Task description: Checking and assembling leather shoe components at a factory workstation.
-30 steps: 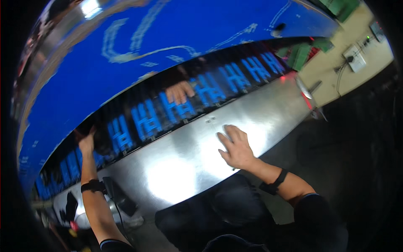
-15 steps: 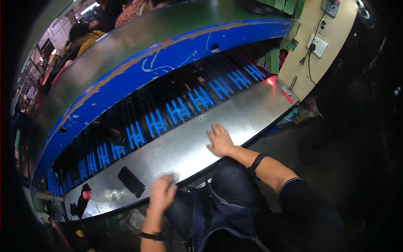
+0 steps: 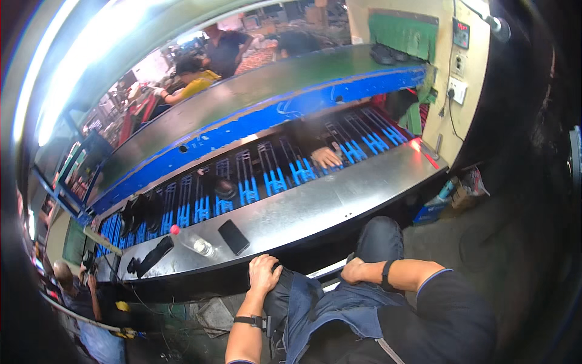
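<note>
Left hand (image 3: 264, 274) cups the left knee (image 3: 277, 301), seemingly holding nothing; the right hand (image 3: 353, 271) rests by the right thigh (image 3: 379, 242), its spread hidden, so cannot be told. 0.5 s earlier it lay on the metal ledge (image 3: 303, 221); now both are off, suggesting a pause. Nearest, the phone (image 3: 233, 237) lies on that ledge beside the clear bottle (image 3: 202, 246).

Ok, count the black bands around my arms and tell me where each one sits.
2: one black band just behind the left hand, another band just behind the right hand. The sleeves could hide more.
</note>
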`<state>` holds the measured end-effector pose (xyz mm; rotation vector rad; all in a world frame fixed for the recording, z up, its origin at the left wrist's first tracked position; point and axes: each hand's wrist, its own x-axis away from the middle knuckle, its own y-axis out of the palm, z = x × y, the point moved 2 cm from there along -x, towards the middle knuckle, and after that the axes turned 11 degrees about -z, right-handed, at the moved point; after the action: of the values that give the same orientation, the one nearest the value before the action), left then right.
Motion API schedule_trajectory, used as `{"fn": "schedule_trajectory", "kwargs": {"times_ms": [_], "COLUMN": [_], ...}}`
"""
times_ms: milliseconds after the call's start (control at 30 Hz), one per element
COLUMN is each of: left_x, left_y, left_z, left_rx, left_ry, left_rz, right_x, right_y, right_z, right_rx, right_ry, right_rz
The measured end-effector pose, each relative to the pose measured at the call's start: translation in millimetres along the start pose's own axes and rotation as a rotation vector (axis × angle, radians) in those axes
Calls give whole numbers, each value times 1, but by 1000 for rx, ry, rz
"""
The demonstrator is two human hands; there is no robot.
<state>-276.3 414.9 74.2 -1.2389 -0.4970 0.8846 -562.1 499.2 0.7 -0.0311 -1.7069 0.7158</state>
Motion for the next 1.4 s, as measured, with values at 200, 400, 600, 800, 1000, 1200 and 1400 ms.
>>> {"fn": "schedule_trajectory", "kwargs": {"times_ms": [200, 400, 600, 800, 1000, 1200, 1400], "left_x": [-11, -43, -44, -39, -58, -12, -48], "left_y": [-1, 52, 241, 117, 16, -41, 17], "left_z": [2, 67, 75, 40, -15, -80, 35], "left_rx": [-157, -155, 370, 173, 107, 106, -336], "left_ry": [-61, -14, 456, -6, -247, -475, -72], "left_rz": [-317, -1083, -1179, -745, 34, 36, -245], "right_x": [53, 173, 67, 92, 112, 96, 15], "right_y": [-17, 54, 244, 115, -58, -208, -200], "right_z": [110, 187, 174, 173, 215, 96, 58], "right_rx": [-223, -453, -529, -948, -967, -871, -927], "right_ry": [436, 870, 823, 651, 68, -424, -598], "right_rz": [787, 1325, 186, 729, 1259, 1221, 883]}}
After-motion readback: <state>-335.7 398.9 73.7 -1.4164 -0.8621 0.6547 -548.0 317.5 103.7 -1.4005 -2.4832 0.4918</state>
